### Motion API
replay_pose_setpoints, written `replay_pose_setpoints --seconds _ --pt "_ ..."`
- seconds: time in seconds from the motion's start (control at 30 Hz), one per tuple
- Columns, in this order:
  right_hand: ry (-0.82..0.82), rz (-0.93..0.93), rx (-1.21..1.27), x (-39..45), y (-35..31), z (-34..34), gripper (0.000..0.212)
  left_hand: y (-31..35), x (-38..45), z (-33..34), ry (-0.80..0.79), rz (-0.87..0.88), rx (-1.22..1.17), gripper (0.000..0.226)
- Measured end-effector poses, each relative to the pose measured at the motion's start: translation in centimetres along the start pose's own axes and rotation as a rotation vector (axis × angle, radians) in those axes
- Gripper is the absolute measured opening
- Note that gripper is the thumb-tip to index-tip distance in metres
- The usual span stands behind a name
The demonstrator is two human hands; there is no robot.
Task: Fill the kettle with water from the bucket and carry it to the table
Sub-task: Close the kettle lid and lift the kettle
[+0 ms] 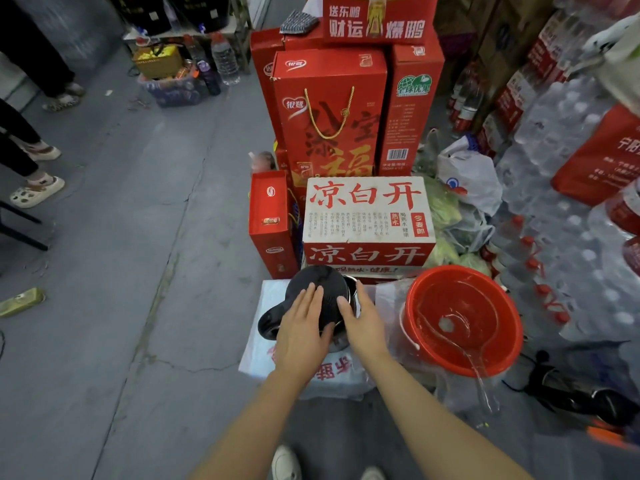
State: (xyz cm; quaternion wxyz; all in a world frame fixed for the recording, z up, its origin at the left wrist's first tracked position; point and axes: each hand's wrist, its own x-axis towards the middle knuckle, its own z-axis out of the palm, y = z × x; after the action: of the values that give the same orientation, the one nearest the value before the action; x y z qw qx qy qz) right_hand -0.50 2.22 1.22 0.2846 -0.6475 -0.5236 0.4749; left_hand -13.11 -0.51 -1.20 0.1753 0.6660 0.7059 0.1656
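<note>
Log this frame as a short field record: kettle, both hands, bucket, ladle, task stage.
kettle: black kettle, lid closed, sitting on a white plastic bag on the floor, handle toward the left
left hand: left hand flat on the lid, fingers spread
right hand: right hand on the kettle's right side
bucket: red bucket right of the kettle, holding water
ladle: clear ladle resting in the bucket, handle over the near rim
task stage: kettle not lifted; whether it is filled cannot be told
</note>
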Motion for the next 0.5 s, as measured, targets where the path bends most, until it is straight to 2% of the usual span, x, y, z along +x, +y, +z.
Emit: replay_pose_setpoints --seconds 0.13,0.27,0.4,0.5 --pt "0.042 0.03 -0.039 0.8 1.6 1.2 0.067 -2.9 -0.9 1.4 -0.027 0.084 0.05 0.063" --pt "0.089 -0.003 -0.009 0.6 3.2 2.2 0.066 -5.2 -1.1 1.5 0.025 0.161 -0.01 0.061" --pt "0.148 0.015 0.094 0.6 5.3 3.6 0.071 -9.6 -1.9 1.5 0.063 0.029 -0.143 0.062" --pt "0.204 0.037 0.237 0.4 6.9 5.0 0.066 -12.3 -2.1 2.2 0.049 -0.085 -0.353 0.058"
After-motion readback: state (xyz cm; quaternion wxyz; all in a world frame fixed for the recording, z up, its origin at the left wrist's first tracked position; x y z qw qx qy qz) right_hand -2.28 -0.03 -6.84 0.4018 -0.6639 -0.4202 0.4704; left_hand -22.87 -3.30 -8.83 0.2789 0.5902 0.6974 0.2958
